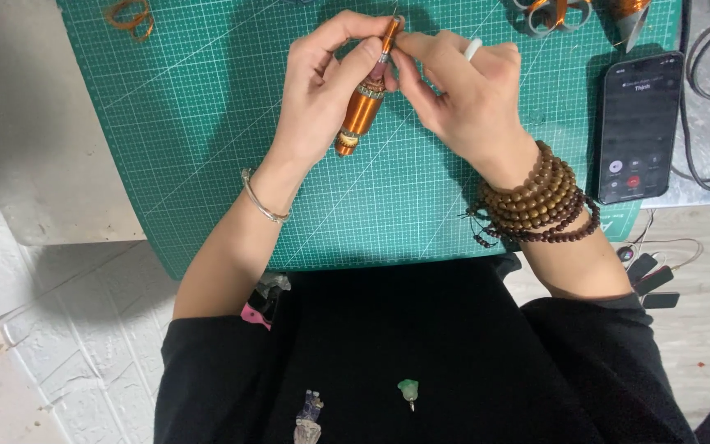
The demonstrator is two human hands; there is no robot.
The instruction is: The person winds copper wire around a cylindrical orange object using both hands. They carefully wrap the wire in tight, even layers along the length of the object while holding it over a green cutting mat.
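Nearest us, a green pendant and a purple stone sit on the black lap. Further out, over the green mat on the tabletop, our left hand has its grip closed round a copper-wire spool, thumb pressed on its narrow top. Our right hand, wooden bead bracelets on the wrist, pinches the spool's tip from the right, with something white tucked in the fingers. A phone lies right of the mat, scissors at the far edge.
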